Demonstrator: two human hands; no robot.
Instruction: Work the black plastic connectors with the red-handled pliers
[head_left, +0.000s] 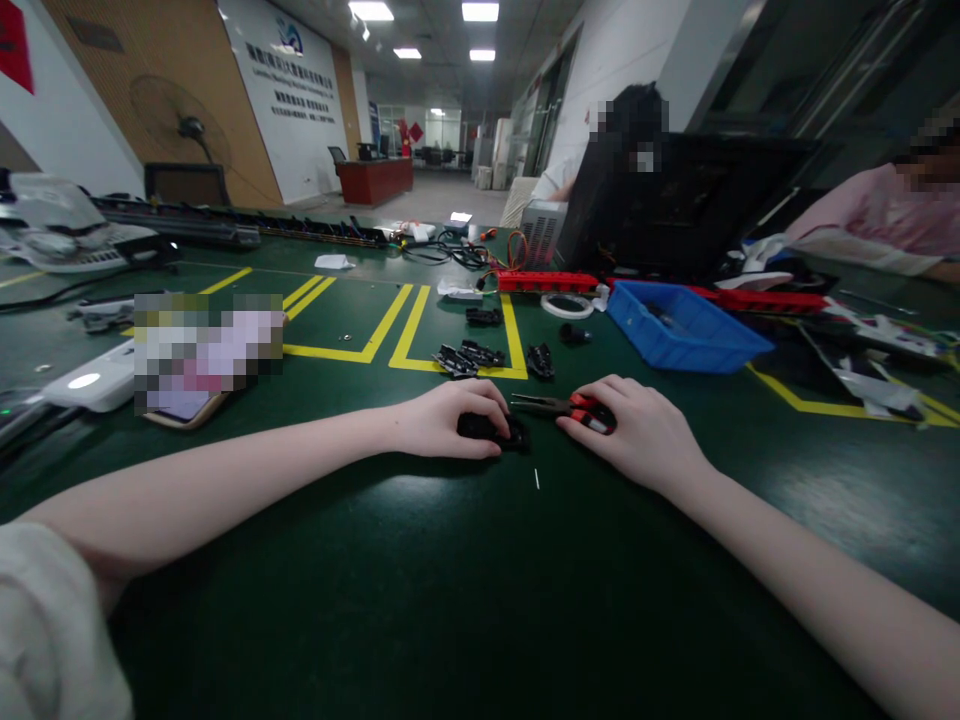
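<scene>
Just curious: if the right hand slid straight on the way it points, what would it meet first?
Probably the small black part under the left hand: the right hand, gripping red-handled pliers, points leftward at it, though depth is unclear.

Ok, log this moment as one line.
left hand: holds black part on green table | right hand: grips red-handled pliers, tips toward part | nearby: loose black parts, blue bin

Bare green tabletop (480, 610) is left free nr-side of left hand (450, 420) & right hand (637, 432). Fwd reach is blocked by black parts (472, 357), rt by blue bin (686, 330), lt by phone (184, 408).
</scene>
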